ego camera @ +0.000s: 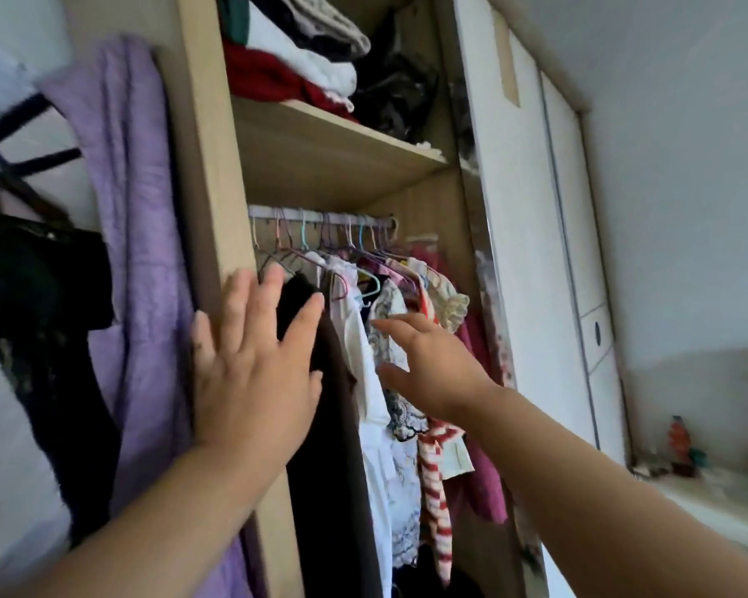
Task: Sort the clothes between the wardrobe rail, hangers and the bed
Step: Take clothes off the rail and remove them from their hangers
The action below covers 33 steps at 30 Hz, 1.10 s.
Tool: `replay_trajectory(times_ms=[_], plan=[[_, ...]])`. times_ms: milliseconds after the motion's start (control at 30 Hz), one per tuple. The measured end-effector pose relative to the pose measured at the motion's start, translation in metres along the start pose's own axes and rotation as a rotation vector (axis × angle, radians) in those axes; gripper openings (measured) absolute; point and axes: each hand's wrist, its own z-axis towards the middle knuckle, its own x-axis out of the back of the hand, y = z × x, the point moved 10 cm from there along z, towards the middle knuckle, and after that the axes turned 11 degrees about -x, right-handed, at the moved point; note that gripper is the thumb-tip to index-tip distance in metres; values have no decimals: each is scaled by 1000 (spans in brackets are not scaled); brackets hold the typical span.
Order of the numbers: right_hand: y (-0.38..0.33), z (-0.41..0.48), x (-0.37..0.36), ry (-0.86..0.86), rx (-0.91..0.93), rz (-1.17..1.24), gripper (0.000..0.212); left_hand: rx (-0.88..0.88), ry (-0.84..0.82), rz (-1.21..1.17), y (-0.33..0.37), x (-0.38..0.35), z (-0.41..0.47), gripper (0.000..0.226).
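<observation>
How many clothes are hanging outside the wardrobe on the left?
2: a purple garment beside the wardrobe's side panel, a black garment left of it. The blurred top-left corner may hide more.

Looked matt and pale, with a printed-looking wood grain, on the wardrobe side panel (208, 166) and shelf (320, 166). Appeared smooth and white on the rail (320, 217); thin and pastel-coloured on the hangers (304, 236), metal or plastic unclear. Hung as crinkled matt fabric in the purple cloth (139, 209), dull dark fabric in the black garment (320, 446), soft knit-like cloth in the red-and-white striped top (435, 489). Lay fuzzy in the red knit (264, 79) folded above. Seemed smooth, flat white on the sliding door (514, 252).
</observation>
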Motion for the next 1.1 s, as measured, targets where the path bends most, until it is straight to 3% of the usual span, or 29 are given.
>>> replay_trajectory(times_ms=[100, 233, 367, 733, 1100], plan=[[-12, 48, -4, -15, 81, 60, 60, 118, 110, 46, -35, 15, 29, 93], [-29, 111, -19, -68, 138, 156, 43, 384, 195, -101, -68, 25, 57, 92], [-51, 161, -44, -127, 174, 187, 27, 467, 307, -53, -78, 35, 73, 87], [-85, 223, -93, -248, 133, -46, 38, 497, 402, 104, -79, 41, 70, 86], [-64, 249, -51, -93, -5, 350, 23, 488, 390, 90, -78, 42, 70, 85]])
